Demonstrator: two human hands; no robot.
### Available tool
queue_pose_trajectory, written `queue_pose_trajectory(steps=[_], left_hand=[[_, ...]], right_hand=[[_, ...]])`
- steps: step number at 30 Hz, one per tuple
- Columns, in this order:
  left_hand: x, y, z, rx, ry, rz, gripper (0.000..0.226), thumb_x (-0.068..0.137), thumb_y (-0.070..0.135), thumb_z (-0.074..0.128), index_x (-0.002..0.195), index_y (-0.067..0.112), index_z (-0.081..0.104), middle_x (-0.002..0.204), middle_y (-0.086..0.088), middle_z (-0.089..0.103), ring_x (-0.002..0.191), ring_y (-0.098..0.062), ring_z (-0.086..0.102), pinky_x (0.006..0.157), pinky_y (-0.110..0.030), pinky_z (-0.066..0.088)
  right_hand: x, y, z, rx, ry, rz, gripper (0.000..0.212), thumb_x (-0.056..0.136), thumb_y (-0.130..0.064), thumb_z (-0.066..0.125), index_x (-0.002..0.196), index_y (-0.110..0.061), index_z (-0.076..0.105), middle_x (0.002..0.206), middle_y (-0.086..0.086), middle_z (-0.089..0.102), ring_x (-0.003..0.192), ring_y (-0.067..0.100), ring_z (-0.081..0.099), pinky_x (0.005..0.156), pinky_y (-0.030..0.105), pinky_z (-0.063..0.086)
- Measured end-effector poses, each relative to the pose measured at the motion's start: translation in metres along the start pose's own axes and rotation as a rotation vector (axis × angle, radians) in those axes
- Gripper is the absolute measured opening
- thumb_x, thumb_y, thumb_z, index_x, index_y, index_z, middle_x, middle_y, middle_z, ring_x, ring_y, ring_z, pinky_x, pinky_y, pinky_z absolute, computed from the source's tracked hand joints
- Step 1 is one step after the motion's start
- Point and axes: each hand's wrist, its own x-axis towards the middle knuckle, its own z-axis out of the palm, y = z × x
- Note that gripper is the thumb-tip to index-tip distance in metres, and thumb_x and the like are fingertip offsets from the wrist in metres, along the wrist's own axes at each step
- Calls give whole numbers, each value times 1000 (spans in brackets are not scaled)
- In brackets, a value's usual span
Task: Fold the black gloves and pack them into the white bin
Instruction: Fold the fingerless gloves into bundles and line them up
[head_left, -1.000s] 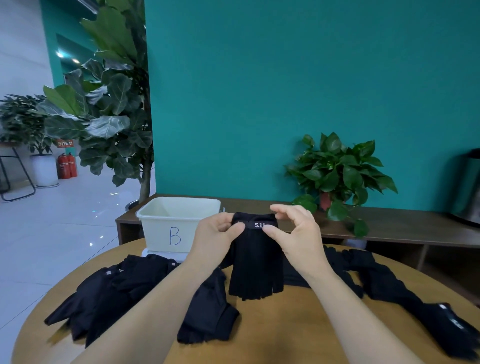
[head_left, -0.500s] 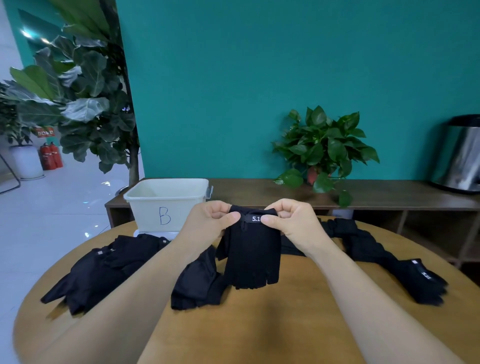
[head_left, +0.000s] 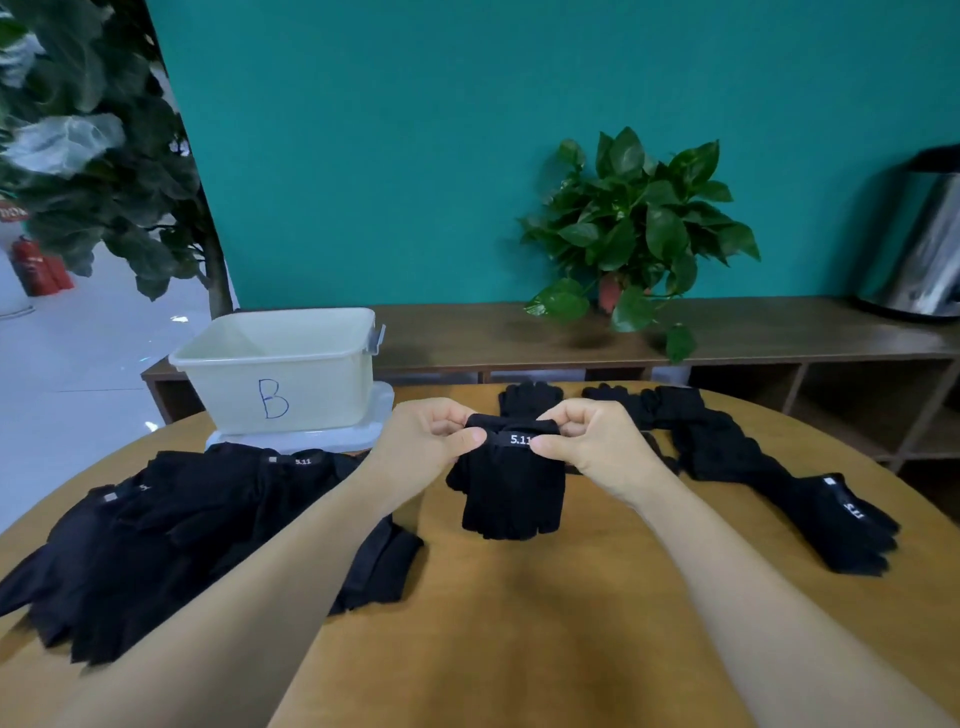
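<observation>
Black glove hangs by its cuff — pinched between both hands' fingers.

one white bin, two plants (gloves uncountable).

You are facing teal wall. Round wooden table is spreading below you. Long wooden bench is running along wall behind it. Potted green plant is standing on bench; shiny metal bin is sitting at bench's right end. Large-leaved tree is rising at your left. Red fire extinguishers are standing on pale floor beyond.
</observation>
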Motion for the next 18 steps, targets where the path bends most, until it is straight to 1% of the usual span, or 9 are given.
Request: queue_pose_trajectory(steps=[2, 4, 7, 10, 11, 13, 16, 18], left_hand=[[12, -3, 6, 35, -4, 23, 5, 89, 10, 69, 91, 14, 72, 86, 1, 76, 84, -12, 72, 80, -24, 54], [17, -10, 11, 49, -37, 28, 7, 88, 8, 70, 90, 14, 73, 86, 2, 76, 85, -11, 71, 79, -19, 52], [8, -27, 18, 22, -99, 4, 12, 84, 4, 73, 86, 16, 74, 86, 0, 77, 83, -12, 71, 79, -19, 52], [-14, -44, 25, -3, -182, -12, 12, 82, -1, 73, 88, 9, 76, 84, -1, 77, 78, -8, 71, 73, -15, 51], [-22, -49, 27, 2, -202, -15, 13, 82, -2, 73, 88, 9, 76, 83, 0, 77, 78, -7, 71, 73, -14, 50], [-38, -57, 30, 12, -221, -27, 16, 82, -2, 73, 88, 12, 77, 86, 2, 77, 82, -7, 72, 76, -14, 50], [-60, -70, 33, 60, -250, -16, 17, 82, 2, 75, 93, 16, 78, 94, 6, 76, 92, -9, 71, 86, -18, 52], [-73, -80, 31, 157, -262, 16, 22, 81, 9, 78, 96, 24, 78, 102, 15, 74, 100, -2, 67, 95, -19, 49]], right_hand=[[8, 9, -5, -37, 24, 3, 8, 82, -1, 73, 84, -8, 70, 80, 2, 75, 81, 20, 73, 84, 45, 57], [10, 20, -7, -79, 29, 16, 11, 81, -3, 75, 82, -14, 70, 79, -2, 75, 82, 18, 72, 85, 47, 56], [1, 40, -7, -139, 4, 49, 15, 79, -5, 76, 81, -18, 71, 79, -7, 75, 82, 15, 71, 86, 47, 56], [-20, 60, -4, -157, -49, 82, 19, 79, -6, 77, 77, -24, 70, 80, -6, 74, 81, 17, 70, 87, 48, 55], [-29, 65, -3, -173, -66, 90, 19, 79, -8, 78, 76, -25, 70, 81, -7, 74, 82, 16, 69, 87, 48, 54], [-46, 75, 1, -235, -85, 101, 16, 79, -15, 78, 77, -28, 69, 83, -12, 73, 84, 12, 67, 88, 46, 53], [-70, 82, 6, -367, -87, 69, 15, 81, -23, 77, 82, -35, 69, 87, -21, 71, 86, 14, 67, 88, 43, 52], [-87, 85, 7, -432, -117, 71, 21, 82, -25, 77, 90, -42, 67, 102, -22, 70, 96, 12, 67, 93, 36, 51]])
